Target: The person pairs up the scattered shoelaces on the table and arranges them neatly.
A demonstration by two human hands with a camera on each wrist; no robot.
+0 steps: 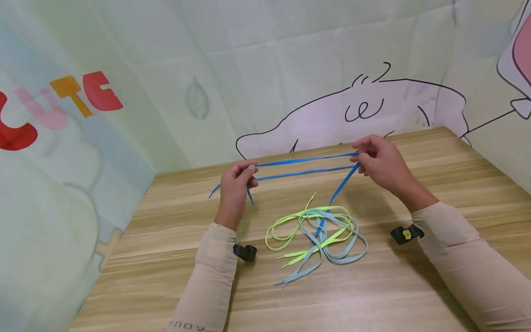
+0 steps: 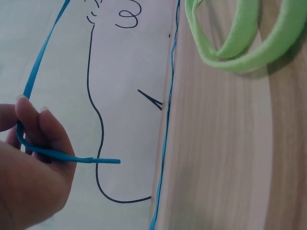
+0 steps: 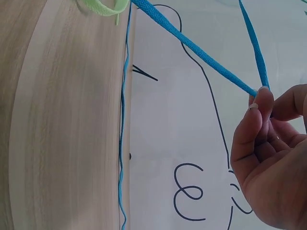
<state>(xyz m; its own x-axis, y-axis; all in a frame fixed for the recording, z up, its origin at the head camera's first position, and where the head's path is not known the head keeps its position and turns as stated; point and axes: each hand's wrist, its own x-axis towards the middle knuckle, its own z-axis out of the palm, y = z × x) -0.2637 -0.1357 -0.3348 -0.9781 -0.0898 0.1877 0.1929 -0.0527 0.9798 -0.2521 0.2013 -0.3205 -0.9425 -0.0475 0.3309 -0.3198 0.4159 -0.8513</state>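
A flat blue shoelace [image 1: 300, 160] is stretched between my two hands above the far part of the table. My left hand [image 1: 237, 186] pinches it, and a short tipped end sticks out past the palm in the left wrist view. My right hand [image 1: 383, 163] pinches it between thumb and fingertips; from there a length slants down to the laces on the table. A second blue strand [image 1: 304, 173] runs just below the first; whether it belongs to the same lace I cannot tell. Under the hands lie a yellow-green shoelace [image 1: 275, 227] and a pale blue shoelace [image 1: 360, 235], loosely tangled.
The wood-grain table [image 1: 166, 276] backs onto a hanging cloth [image 1: 265, 55] with cartoon drawings and letters. A black wrist mount [image 1: 245, 252] sits by the left sleeve, another black mount [image 1: 404, 234] by the right.
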